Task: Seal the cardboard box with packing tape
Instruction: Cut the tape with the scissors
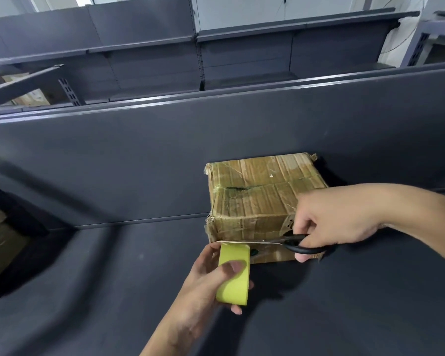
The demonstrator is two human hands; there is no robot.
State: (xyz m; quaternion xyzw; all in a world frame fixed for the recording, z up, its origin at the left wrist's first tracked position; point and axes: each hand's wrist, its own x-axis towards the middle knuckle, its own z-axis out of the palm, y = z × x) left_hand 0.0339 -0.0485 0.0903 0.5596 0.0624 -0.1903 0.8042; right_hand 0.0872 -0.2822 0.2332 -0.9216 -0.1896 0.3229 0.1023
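Scissors (280, 243), black-handled, gripped in right hand (326, 222) against worn brown cardboard box (257, 199); left hand (211, 281) pinches yellow-green tape roll (234, 274).

A dark grey shelf (113, 291) carries one taped cardboard box (262, 201).

A shop or stockroom is suggested. Rows of dark grey metal shelving (144, 24) are seen, carried on slotted uprights (68, 91) of the retail kind. Cartons (34, 98) are stacked behind the shelves at the left.
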